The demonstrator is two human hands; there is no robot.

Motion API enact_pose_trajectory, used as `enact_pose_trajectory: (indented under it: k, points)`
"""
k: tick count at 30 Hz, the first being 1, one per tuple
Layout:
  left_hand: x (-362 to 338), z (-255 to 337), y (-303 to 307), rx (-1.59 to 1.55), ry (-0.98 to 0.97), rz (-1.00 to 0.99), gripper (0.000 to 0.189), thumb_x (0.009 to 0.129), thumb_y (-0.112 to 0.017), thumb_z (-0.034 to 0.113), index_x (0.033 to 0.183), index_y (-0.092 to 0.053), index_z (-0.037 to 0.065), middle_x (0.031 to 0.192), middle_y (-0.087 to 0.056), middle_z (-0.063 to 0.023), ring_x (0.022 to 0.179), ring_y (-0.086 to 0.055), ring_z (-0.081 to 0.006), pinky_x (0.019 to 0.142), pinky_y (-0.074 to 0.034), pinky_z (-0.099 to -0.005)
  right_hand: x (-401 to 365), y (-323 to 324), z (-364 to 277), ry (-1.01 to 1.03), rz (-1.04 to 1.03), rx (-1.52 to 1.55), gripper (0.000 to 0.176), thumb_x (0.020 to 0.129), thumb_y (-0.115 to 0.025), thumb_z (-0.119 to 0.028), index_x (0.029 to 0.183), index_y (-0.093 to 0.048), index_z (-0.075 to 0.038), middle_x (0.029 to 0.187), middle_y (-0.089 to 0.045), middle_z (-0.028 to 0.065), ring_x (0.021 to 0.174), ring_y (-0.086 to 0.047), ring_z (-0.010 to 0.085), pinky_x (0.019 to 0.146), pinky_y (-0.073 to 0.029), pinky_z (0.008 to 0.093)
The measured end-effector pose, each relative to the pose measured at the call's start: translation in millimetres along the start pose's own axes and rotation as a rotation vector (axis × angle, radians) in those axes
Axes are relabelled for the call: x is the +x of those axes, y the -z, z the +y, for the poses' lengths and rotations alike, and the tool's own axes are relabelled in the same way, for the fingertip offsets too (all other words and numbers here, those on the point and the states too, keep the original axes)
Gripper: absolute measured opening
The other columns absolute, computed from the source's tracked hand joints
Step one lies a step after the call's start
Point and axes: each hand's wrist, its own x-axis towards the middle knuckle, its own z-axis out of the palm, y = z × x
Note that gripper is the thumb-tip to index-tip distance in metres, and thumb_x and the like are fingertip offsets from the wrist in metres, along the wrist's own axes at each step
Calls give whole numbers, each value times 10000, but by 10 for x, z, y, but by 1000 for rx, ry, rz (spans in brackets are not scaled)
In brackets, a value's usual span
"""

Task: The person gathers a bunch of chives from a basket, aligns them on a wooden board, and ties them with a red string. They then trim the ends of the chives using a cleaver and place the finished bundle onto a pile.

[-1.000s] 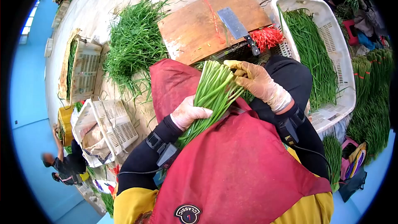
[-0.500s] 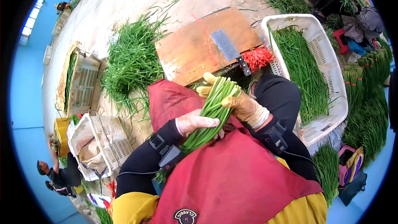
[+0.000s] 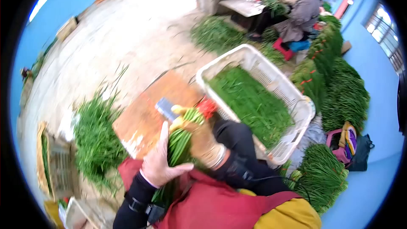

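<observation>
My right hand (image 3: 203, 141), in a tan glove, is closed around a bunch of chives (image 3: 179, 144), its pale cut ends towards the board. Against the other side of the bunch rests my left hand (image 3: 161, 159), fingers stretched out and thumb apart. Just beyond lies a wooden board (image 3: 142, 121), with a cleaver (image 3: 166, 108) on it, its handle mostly hidden by my right hand. A heap of red ties (image 3: 207, 107) sits at the board's right corner. The lower part of the bunch is hidden by my left hand and lap.
A white plastic crate (image 3: 273, 82) of chives stands at right. Loose chives (image 3: 95, 138) lie on the floor at left, near another crate (image 3: 61, 165). Tied bundles (image 3: 318, 176) are stacked at right. A person (image 3: 299, 15) sits at the back beside a low table (image 3: 241, 6).
My view has swung right, so the board and crate appear further left. My left hand has gone from gripping the bunch to lying outstretched beside it. The right hand still holds it.
</observation>
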Motion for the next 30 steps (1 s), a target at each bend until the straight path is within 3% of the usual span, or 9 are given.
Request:
enact_pose_trajectory:
  k: [3,8,12,17,19,21,26,28,30]
  points:
    - [182,-31,-234,-109,51,161,1093,654,-842,134,1507,-166,32,1281,-555,-184,1177,-573,-298,959,-465,-350,57,-145,-36,113,30,160,447,838,-660,-43,1261,-525,2,893,-650,60,801,-635,158,761,-513,280]
    - [277,-427,-293,-139,55,190,830,710,-800,86,1417,-366,48,1200,-611,-155,1089,-622,-250,913,-488,-338,171,-201,-95,146,9,129,461,832,-668,-31,1270,-530,3,935,-634,43,833,-620,138,784,-507,274]
    - [453,-376,39,33,-4,235,657,737,-737,20,1339,-474,46,1074,-671,-144,987,-671,-248,843,-518,-332,356,-343,-206,138,-21,130,472,849,-644,-26,1304,-520,-9,967,-646,47,895,-619,142,837,-507,291]
    - [589,-738,682,285,-76,312,625,727,-652,-72,1325,-502,29,1136,-649,-169,1045,-649,-255,888,-501,-324,806,-144,-420,320,-131,314,367,924,-598,-105,1281,-552,-31,1031,-665,48,929,-622,123,831,-504,264]
    - [514,-1065,956,213,-49,450,591,732,-687,-98,1285,-496,-13,1184,-631,-140,1080,-617,-229,910,-492,-326,914,58,-318,370,17,0,282,927,-583,-90,1204,-601,-42,969,-663,32,891,-615,121,787,-491,245]
    - [463,-1218,1161,-71,92,559,536,762,-709,-67,1251,-495,-20,1151,-635,-109,1047,-619,-199,903,-493,-313,1073,335,3,125,98,-316,248,929,-572,-67,1174,-613,-52,936,-658,11,858,-616,134,757,-494,260]
    - [208,-1520,1382,84,146,651,482,777,-728,-25,1201,-499,3,1026,-636,-63,872,-610,-140,783,-506,-289,1172,1397,1189,8,-85,-1158,288,886,-654,-94,1161,-601,-32,1014,-638,39,939,-593,139,830,-487,295]
    - [123,-1737,1366,-44,156,632,534,766,-718,-40,1245,-485,2,1111,-640,-86,961,-626,-143,845,-505,-282,1201,1365,1485,-89,-134,-1251,316,877,-669,-124,1171,-596,-33,998,-633,51,939,-598,167,838,-484,307]
    - [178,-1796,1319,-24,173,605,591,757,-692,-62,1299,-464,3,1166,-636,-102,1031,-628,-160,898,-496,-283,1278,1363,1672,-33,-290,-1794,424,830,-715,-177,1206,-577,-38,993,-629,114,902,-615,262,833,-488,343]
